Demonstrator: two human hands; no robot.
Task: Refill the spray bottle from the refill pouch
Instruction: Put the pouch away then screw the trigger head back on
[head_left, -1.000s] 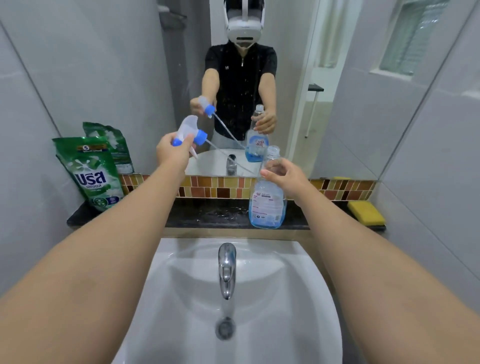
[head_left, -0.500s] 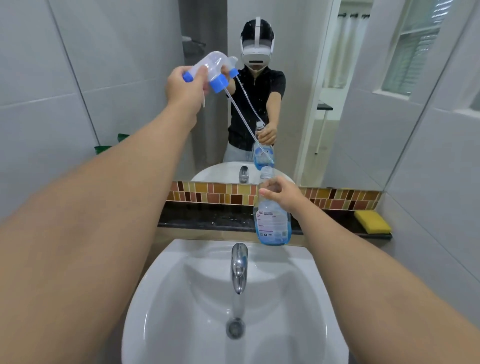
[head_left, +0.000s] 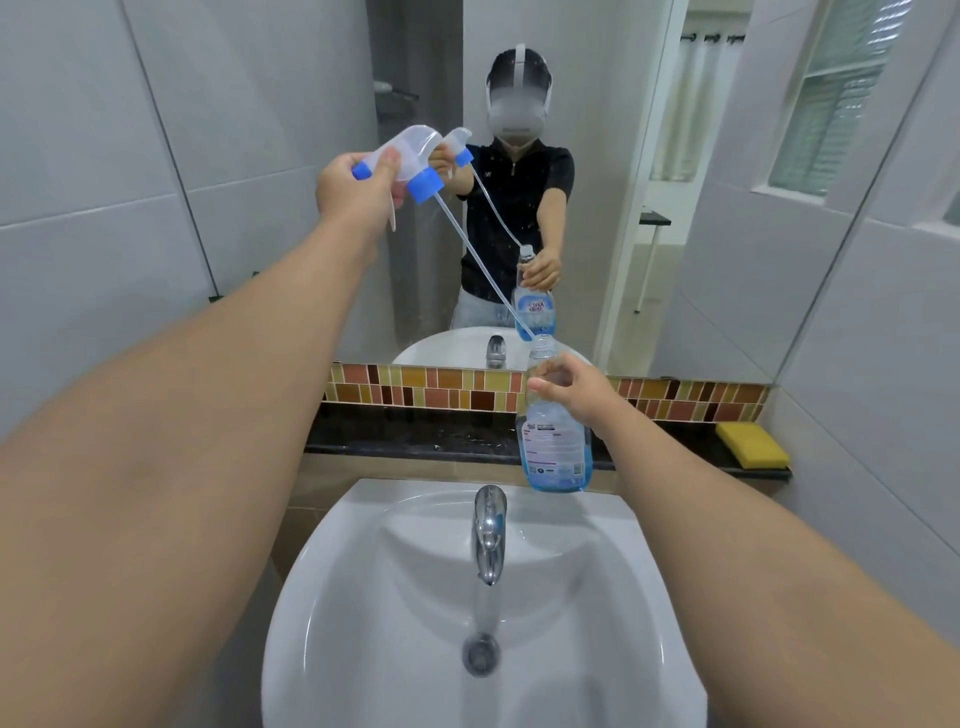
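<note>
My left hand (head_left: 353, 189) grips the white spray head (head_left: 410, 156) with its blue collar, held high in front of the mirror. Its clear dip tube (head_left: 483, 265) slants down to the right, the tip just at the bottle's open neck. The clear spray bottle (head_left: 555, 441), with blue liquid in its lower part, is held by its neck in my right hand (head_left: 574, 395), lifted above the back rim of the sink. The refill pouch is out of view.
A white basin (head_left: 363, 597) with a chrome tap (head_left: 488, 535) lies below. A dark ledge (head_left: 415, 441) under a mosaic tile strip carries a yellow sponge (head_left: 752, 444) at the right. The mirror (head_left: 623, 182) reflects a person with both arms out.
My left hand has raised the spray head up and away, drawing the dip tube almost out of the bottle. My right hand has lifted the bottle off the ledge. The camera tilted, losing the green pouches.
</note>
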